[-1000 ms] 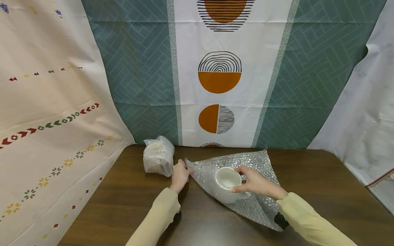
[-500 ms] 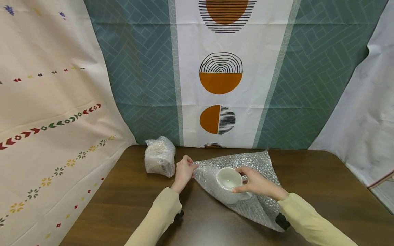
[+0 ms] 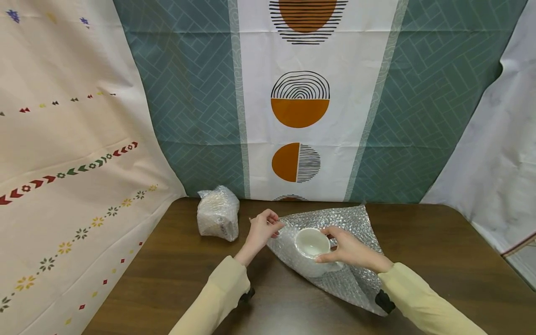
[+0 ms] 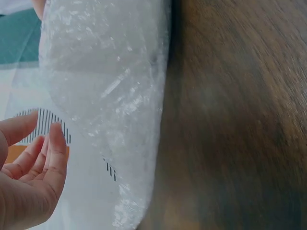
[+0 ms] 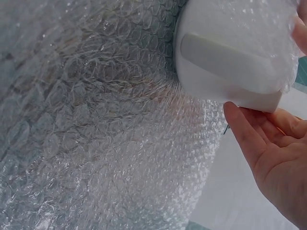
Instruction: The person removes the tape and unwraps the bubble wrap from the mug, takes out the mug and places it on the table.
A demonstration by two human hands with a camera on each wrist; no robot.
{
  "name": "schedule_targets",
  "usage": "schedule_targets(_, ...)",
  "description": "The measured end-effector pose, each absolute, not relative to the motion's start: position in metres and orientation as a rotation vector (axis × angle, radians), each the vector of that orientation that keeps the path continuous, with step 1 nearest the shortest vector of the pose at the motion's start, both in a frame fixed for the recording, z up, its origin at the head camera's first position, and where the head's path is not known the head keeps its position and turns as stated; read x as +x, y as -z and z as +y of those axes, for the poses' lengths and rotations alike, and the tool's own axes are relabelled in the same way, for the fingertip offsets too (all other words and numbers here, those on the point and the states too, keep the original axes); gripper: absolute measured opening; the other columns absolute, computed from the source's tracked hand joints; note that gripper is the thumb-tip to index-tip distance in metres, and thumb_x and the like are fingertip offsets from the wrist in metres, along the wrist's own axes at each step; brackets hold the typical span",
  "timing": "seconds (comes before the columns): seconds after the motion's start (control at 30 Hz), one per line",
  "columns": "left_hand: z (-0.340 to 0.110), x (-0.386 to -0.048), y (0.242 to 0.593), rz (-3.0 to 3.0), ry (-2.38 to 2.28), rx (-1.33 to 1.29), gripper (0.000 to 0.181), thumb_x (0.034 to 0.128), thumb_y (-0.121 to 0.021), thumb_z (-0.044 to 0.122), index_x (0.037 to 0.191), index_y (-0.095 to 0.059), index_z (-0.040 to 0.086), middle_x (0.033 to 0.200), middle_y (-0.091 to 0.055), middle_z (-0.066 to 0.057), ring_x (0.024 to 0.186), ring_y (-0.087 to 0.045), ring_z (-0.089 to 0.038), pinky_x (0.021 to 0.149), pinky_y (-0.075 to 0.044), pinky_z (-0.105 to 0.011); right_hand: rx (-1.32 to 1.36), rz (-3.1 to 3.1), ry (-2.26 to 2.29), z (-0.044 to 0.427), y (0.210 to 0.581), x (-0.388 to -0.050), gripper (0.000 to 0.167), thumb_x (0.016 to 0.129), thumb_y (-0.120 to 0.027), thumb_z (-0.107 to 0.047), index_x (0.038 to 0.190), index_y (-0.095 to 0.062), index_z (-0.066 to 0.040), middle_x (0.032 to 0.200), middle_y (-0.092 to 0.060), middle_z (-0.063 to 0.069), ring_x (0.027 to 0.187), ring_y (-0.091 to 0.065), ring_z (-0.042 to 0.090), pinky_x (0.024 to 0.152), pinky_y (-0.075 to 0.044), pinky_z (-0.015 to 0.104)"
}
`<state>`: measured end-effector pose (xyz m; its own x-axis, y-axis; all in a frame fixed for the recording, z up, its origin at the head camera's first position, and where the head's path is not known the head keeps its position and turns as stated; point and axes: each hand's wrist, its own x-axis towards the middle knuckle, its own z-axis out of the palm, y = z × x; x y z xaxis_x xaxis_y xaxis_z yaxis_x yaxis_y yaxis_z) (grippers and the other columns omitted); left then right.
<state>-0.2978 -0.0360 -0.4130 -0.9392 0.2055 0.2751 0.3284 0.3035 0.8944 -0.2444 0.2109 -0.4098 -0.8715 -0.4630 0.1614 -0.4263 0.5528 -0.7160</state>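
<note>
A white cup (image 3: 311,243) stands on a sheet of bubble wrap (image 3: 356,223), part of which lies up against the cup's left and front sides. The right hand (image 3: 349,251) grips the rim with thumb and fingers. In the right wrist view, the fingers of that hand (image 5: 276,148) meet the rim, and the cup's handle (image 5: 225,62) faces the camera. The left hand (image 3: 260,232) is beside the wrap's left end. Its thumb and fingers stand apart in the left wrist view, where the hand (image 4: 36,177) shows nothing between them, next to the wrap (image 4: 115,96).
A bubble-wrapped bundle (image 3: 217,214) sits at the back left of the brown wooden table (image 3: 167,279), left of the left hand. Patterned cloths hang behind and at the left side; a white cloth (image 3: 481,153) hangs at the right.
The left hand has moved right toward the cup, and the wrap's left end has shifted right with it. The right hand and the cup have stayed in place.
</note>
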Motion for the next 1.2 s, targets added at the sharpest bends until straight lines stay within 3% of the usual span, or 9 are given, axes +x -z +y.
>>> schedule_targets(0.2, -0.032, -0.294, 0.407, -2.466, 1.707, -0.577, 0.020, 0.0793, -0.070, 0.006, 0.089, -0.056, -0.004, 0.072, -0.053, -0.007, 0.058, -0.059, -0.027, 0.054, -0.052, -0.035, -0.787, 2.747, 1.223, 0.211, 0.410, -0.245, 0.070, 0.066, -0.080, -0.035, 0.113, -0.050, 0.008, 0.099, -0.054, 0.014, 0.087, -0.053, 0.028, 0.065, -0.049, 0.026)
schedule_targets(0.5, -0.024, -0.285, 0.400, -2.491, 1.605, -0.736, 0.025, 0.0780, -0.072, 0.013, 0.096, -0.061, 0.000, 0.082, -0.057, -0.005, 0.071, -0.056, -0.021, 0.057, -0.049, -0.026, -0.798, 2.793, 1.166, 0.212, 0.410, -0.245, 0.069, 0.066, -0.079, -0.039, 0.112, -0.052, 0.005, 0.098, -0.056, 0.010, 0.085, -0.053, 0.024, 0.063, -0.048, 0.029)
schedule_targets(0.67, -0.021, -0.281, 0.400, -2.515, 1.557, -0.850, 0.025, 0.0783, -0.072, 0.014, 0.099, -0.062, 0.005, 0.094, -0.057, -0.006, 0.080, -0.056, -0.018, 0.065, -0.047, -0.027, -0.785, 2.791, 1.161, 0.211, 0.409, -0.244, 0.069, 0.067, -0.078, -0.039, 0.113, -0.051, 0.005, 0.099, -0.056, 0.010, 0.086, -0.053, 0.024, 0.064, -0.047, 0.030)
schedule_targets(0.9, -0.017, -0.278, 0.397, -2.519, 1.545, -0.930, 0.025, 0.0790, -0.071, 0.012, 0.101, -0.063, 0.003, 0.095, -0.057, -0.008, 0.082, -0.056, -0.018, 0.068, -0.047, -0.028, -0.775, 2.786, 1.154, 0.211, 0.409, -0.243, 0.070, 0.069, -0.078, -0.039, 0.115, -0.050, 0.005, 0.101, -0.056, 0.011, 0.088, -0.053, 0.024, 0.066, -0.047, 0.032)
schedule_targets(1.2, -0.017, -0.280, 0.407, -2.468, 1.533, -1.016, 0.030, 0.0752, -0.073, 0.005, 0.103, -0.063, 0.000, 0.098, -0.058, -0.004, 0.094, -0.053, -0.026, 0.079, -0.046, -0.038, -0.761, 2.755, 1.188, 0.211, 0.407, -0.242, 0.070, 0.068, -0.078, -0.039, 0.115, -0.050, 0.005, 0.101, -0.055, 0.012, 0.087, -0.054, 0.026, 0.064, -0.048, 0.029)
